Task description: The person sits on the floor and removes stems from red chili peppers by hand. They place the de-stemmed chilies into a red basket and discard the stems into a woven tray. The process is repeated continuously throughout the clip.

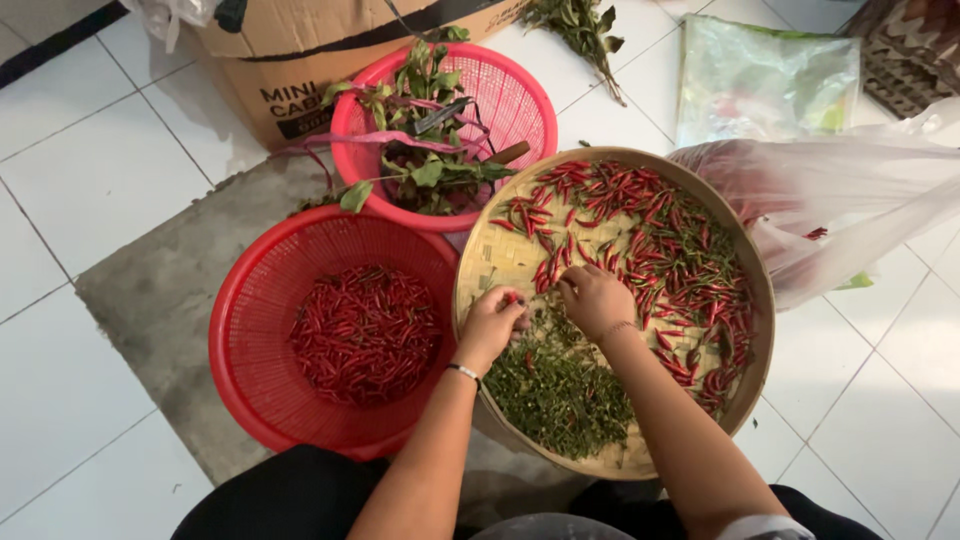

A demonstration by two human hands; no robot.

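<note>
- The left hand (492,325) is curled narrow, its fingertips pinched on a small red chili (510,297); the chili is mostly hidden by the fingers, so which way its long axis runs I cannot tell.
- The right hand (596,300) hovers just beside it over the round woven tray (490,250), fingers bent down and close together on the chilies; whether it grips one cannot be told.
- The red chilies on the tray (650,240) lie in a curved band along the far and right rim, pointing every which way.
- A heap of green stems (555,390) sits on the tray's near side, under the wrists.
- Left of the tray, touching it, a red basket (245,330) holds stemmed red chilies (365,335).
- Beyond, a pink basket (520,95) holds leafy greens.
</note>
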